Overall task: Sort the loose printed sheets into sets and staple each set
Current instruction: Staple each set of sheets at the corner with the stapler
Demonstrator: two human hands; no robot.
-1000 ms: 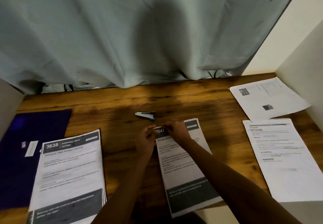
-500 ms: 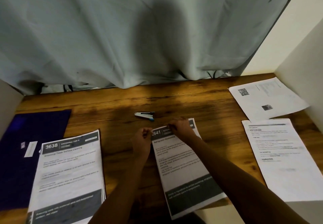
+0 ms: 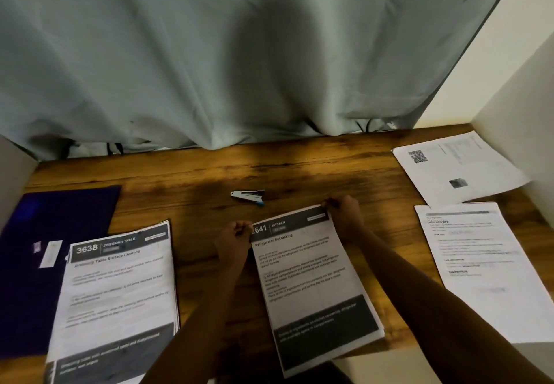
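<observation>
A printed set headed "2641 Kitchen" (image 3: 311,281) lies in front of me on the wooden table (image 3: 186,179). My left hand (image 3: 233,241) pinches its top left corner. My right hand (image 3: 344,215) pinches its top right corner. A small white and blue stapler (image 3: 248,197) lies on the table just beyond the set, touched by neither hand. A second set headed "3638 Dressing Table" (image 3: 117,293) lies to the left.
A dark blue folder (image 3: 45,248) with a white label lies at the far left. Two more white sheets lie on the right: one with a QR code (image 3: 458,167), one with text (image 3: 479,263). A grey curtain (image 3: 239,54) hangs behind the table; white walls flank it.
My hands have moved apart along the top edge of the 2641 set, from close together near the left corner to one at each corner. The stapler has not moved.
</observation>
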